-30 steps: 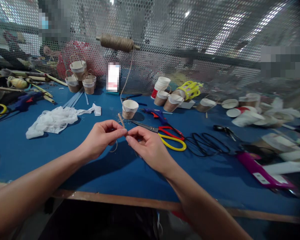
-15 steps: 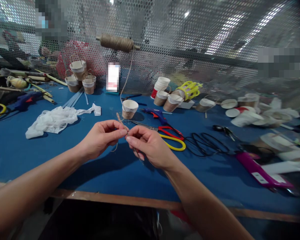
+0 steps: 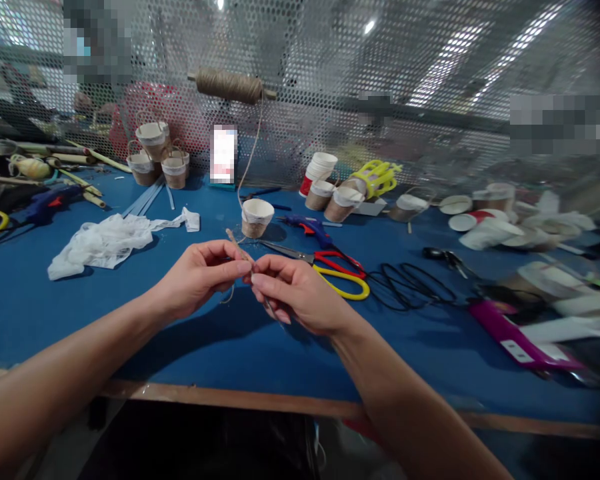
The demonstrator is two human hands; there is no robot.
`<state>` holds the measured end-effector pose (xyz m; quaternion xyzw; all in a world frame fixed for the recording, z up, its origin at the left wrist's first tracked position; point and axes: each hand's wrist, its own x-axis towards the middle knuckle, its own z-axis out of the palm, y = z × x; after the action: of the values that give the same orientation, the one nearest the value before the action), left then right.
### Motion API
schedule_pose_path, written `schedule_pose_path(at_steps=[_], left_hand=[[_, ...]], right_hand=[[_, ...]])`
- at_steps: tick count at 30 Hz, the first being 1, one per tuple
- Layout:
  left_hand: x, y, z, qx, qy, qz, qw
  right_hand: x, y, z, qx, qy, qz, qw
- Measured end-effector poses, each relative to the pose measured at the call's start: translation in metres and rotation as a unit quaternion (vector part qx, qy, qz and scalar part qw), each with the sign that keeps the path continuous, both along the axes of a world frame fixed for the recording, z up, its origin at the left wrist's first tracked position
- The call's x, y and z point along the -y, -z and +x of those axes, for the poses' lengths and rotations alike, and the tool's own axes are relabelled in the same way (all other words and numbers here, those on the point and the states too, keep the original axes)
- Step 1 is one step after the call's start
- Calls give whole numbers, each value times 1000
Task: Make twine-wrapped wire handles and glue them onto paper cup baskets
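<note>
Head view: left hand [image 3: 207, 277] and right hand [image 3: 300, 293] both pinching thin strip [image 3: 235, 241] above desk [image 3: 290, 373], in from front edge. Twine [image 3: 259, 130] runs from spool [image 3: 229, 87] down past cup [image 3: 255, 220]. Best handling: pinches firm, close together; twine lightly taut, clear of scissors [image 3: 309, 257].

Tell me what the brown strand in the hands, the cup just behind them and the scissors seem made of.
Strand: probably plant fibre, perhaps jute; it looks dull, brown and cord-like.
Cup: perhaps paper inside, pale and matte, with a brown, fabric-like wrap; any weave is too small to confirm.
Scissors: dark grey blades suggest metal; smooth, bright handles suggest plastic.
</note>
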<state>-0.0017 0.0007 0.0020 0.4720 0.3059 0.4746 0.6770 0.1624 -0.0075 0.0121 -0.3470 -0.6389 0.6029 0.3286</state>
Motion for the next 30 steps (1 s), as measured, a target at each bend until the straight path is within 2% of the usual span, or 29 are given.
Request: schedule_pose_path(at_steps=[2, 10, 16, 24, 30], left_hand=[[0, 0, 0, 3, 4, -1, 1000], [3, -4, 3, 3, -26, -35, 999], [5, -3, 5, 13, -51, -17, 998], [1, -4, 3, -73, -65, -2, 995], [2, -3, 3, -85, -82, 33, 992]], right_hand=[[0, -1, 1, -5, -2, -9, 1000], [3, -4, -3, 55, 51, 84, 994], [5, -3, -4, 52, 50, 87, 994], [6, 0, -6, 58, 87, 123, 987], [6, 0, -8, 80, 126, 159, 976]])
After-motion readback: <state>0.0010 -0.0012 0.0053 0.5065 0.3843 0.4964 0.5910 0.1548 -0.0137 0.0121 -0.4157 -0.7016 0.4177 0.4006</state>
